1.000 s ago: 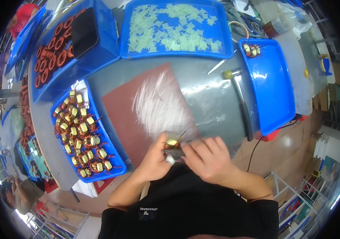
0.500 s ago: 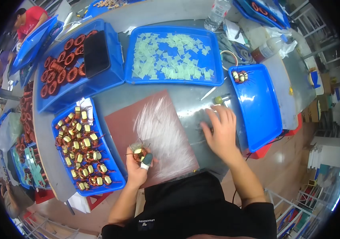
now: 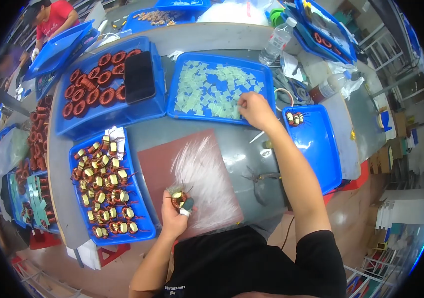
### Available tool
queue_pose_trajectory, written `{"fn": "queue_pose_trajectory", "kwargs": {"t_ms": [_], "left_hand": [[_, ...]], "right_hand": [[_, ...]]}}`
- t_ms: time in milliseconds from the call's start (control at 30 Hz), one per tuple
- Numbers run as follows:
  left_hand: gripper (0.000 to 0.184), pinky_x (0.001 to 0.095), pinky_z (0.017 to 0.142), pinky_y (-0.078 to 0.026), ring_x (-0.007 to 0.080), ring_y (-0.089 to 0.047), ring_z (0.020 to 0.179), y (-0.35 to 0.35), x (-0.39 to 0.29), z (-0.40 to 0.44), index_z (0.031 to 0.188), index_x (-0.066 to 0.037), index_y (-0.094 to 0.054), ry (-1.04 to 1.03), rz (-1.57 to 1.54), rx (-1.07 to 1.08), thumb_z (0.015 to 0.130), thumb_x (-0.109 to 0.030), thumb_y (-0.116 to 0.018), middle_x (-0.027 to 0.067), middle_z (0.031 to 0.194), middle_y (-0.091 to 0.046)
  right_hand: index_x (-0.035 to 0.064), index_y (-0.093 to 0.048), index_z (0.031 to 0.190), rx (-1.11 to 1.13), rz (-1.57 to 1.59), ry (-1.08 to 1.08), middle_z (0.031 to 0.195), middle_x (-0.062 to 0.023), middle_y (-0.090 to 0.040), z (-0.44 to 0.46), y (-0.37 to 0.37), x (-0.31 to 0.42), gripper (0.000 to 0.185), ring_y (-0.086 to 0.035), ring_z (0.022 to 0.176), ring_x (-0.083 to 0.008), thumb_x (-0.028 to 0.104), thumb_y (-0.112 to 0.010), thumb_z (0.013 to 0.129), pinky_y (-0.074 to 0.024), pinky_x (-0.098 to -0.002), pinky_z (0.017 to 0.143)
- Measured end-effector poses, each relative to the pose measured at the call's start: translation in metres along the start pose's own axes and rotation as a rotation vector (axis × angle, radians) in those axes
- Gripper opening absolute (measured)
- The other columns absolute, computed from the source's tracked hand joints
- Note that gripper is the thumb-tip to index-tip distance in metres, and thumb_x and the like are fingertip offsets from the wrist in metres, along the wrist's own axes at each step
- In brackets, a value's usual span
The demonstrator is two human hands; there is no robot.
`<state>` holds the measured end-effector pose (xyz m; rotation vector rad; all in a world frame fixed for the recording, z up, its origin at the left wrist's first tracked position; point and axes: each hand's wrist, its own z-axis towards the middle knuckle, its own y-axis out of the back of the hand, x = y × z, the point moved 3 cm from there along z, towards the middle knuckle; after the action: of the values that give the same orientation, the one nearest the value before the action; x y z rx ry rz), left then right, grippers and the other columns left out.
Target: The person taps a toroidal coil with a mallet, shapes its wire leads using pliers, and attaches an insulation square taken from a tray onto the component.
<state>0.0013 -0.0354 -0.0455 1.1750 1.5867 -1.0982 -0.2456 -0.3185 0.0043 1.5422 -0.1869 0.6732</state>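
My left hand (image 3: 173, 217) is closed around a copper-wound toroid coil (image 3: 178, 199) with a pale yellow block and loose wire ends. Dark and white coverings show on that hand's fingers. Over the right side of a blue tray (image 3: 172, 102) of thin pale green pieces (image 3: 204, 92), my right hand (image 3: 256, 111) has its fingers curled together among the pieces. Whether one is pinched there is hidden. Beneath the left hand lies a reddish-brown mat (image 3: 155, 164) with a whitish, scratched-looking area. Pliers (image 3: 264, 176) rest on the metal table to its right.
At left stands a blue tray (image 3: 145, 226) full of coils with yellow blocks. Behind it, a blue bin (image 3: 90, 126) holds bare copper coils, with a black phone (image 3: 139, 77) on top. A right-hand tray (image 3: 314, 149) carries a coil. A bottle (image 3: 277, 40) stands behind; a co-worker in red (image 3: 55, 20) is far left.
My right hand has moved up and away from above the table to the tray of green pieces, its fingers closing. The pliers now show. My left hand keeps the coil over the mat.
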Motion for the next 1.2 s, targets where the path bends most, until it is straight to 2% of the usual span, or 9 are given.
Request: {"fn": "queue_pose_trajectory", "kwargs": {"t_ms": [267, 400, 567, 633, 667, 733, 800, 967, 1200], "left_hand": [[0.032, 0.0259, 0.058, -0.049, 0.0145, -0.063, 0.068, 0.004, 0.009, 0.004, 0.118, -0.007, -0.043, -0.06, 0.021, 0.02, 0.094, -0.003, -0.062, 0.0068, 0.095, -0.058], [0.036, 0.0281, 0.061, -0.052, 0.0129, -0.058, 0.066, 0.003, 0.009, 0.007, 0.123, -0.006, -0.042, -0.1, -0.012, 0.079, 0.093, -0.002, -0.063, 0.0071, 0.096, -0.057], [0.04, 0.0293, 0.062, -0.054, 0.012, -0.056, 0.065, 0.003, 0.009, 0.005, 0.128, -0.007, -0.041, -0.085, -0.102, 0.055, 0.093, 0.0, -0.062, 0.0069, 0.096, -0.058], [0.04, 0.0296, 0.062, -0.054, 0.0123, -0.056, 0.065, 0.002, 0.002, 0.004, 0.127, -0.007, -0.042, -0.078, -0.131, 0.062, 0.093, 0.0, -0.062, 0.0072, 0.097, -0.058], [0.04, 0.0291, 0.068, -0.056, 0.0126, -0.061, 0.081, 0.004, 0.001, 0.004, 0.127, -0.006, -0.044, -0.045, -0.147, 0.078, 0.092, 0.003, -0.062, 0.0048, 0.101, -0.056], [0.04, 0.0288, 0.066, -0.055, 0.0124, -0.061, 0.077, 0.008, 0.007, 0.008, 0.126, -0.006, -0.043, -0.058, -0.195, 0.065, 0.092, 0.003, -0.062, 0.0048, 0.1, -0.056], [0.039, 0.0283, 0.061, -0.052, 0.0114, -0.059, 0.069, 0.007, 0.006, 0.008, 0.125, -0.006, -0.042, -0.074, -0.278, 0.063, 0.093, 0.003, -0.062, 0.0047, 0.098, -0.056], [0.038, 0.0301, 0.063, -0.054, 0.0114, -0.057, 0.066, 0.008, -0.002, 0.009, 0.126, -0.006, -0.041, -0.099, -0.308, 0.052, 0.094, 0.0, -0.062, 0.0057, 0.097, -0.056], [0.035, 0.0348, 0.068, -0.056, 0.0133, -0.055, 0.065, 0.013, 0.003, 0.012, 0.126, -0.004, -0.039, -0.161, -0.456, 0.074, 0.097, -0.006, -0.059, 0.0064, 0.093, -0.055]], "right_hand": [[-0.0009, -0.072, 0.1, -0.091, -0.044, 0.061, 0.097, -0.0234, -0.067, -0.017, 0.02, -0.008, 0.02, -0.064, 0.094, -0.0415, 0.002, -0.058, 0.086, -0.0511, -0.0457, 0.086], [-0.0006, -0.071, 0.104, -0.128, 0.025, 0.038, 0.094, -0.0206, -0.066, -0.021, 0.023, -0.012, 0.019, -0.065, 0.091, -0.0379, 0.004, -0.062, 0.087, -0.0498, -0.0414, 0.083], [-0.0021, -0.064, 0.107, -0.1, 0.292, 0.074, 0.098, -0.0142, -0.059, -0.046, 0.017, 0.026, 0.018, -0.067, 0.073, -0.0212, -0.004, -0.05, 0.097, -0.0534, -0.031, 0.063], [-0.0014, -0.063, 0.107, -0.027, 0.318, 0.183, 0.097, -0.0142, -0.057, -0.072, 0.003, 0.057, 0.019, -0.065, 0.071, -0.0208, -0.007, -0.049, 0.095, -0.0529, -0.0315, 0.065], [-0.0006, -0.063, 0.11, 0.059, 0.255, 0.23, 0.097, -0.0151, -0.055, -0.084, -0.016, 0.053, 0.022, -0.065, 0.08, -0.0268, -0.008, -0.052, 0.092, -0.0525, -0.0345, 0.071], [0.0003, -0.062, 0.113, 0.081, 0.239, 0.375, 0.099, -0.017, -0.055, -0.112, -0.025, 0.095, 0.027, -0.063, 0.092, -0.0339, -0.008, -0.055, 0.088, -0.0509, -0.0394, 0.079], [0.0015, -0.062, 0.115, 0.26, 0.321, 0.322, 0.102, -0.0185, -0.055, -0.131, -0.044, 0.111, 0.032, -0.059, 0.1, -0.0378, -0.008, -0.057, 0.085, -0.049, -0.0428, 0.084], [0.0005, -0.067, 0.109, 0.354, 0.259, 0.392, 0.099, -0.0174, -0.06, -0.157, -0.06, 0.132, 0.028, -0.063, 0.087, -0.0374, -0.007, -0.06, 0.083, -0.0524, -0.0421, 0.074], [0.0024, -0.066, 0.111, 0.381, 0.202, 0.476, 0.097, -0.0182, -0.062, -0.172, -0.083, 0.128, 0.031, -0.063, 0.097, -0.0374, -0.004, -0.065, 0.081, -0.0516, -0.0422, 0.08]]}}
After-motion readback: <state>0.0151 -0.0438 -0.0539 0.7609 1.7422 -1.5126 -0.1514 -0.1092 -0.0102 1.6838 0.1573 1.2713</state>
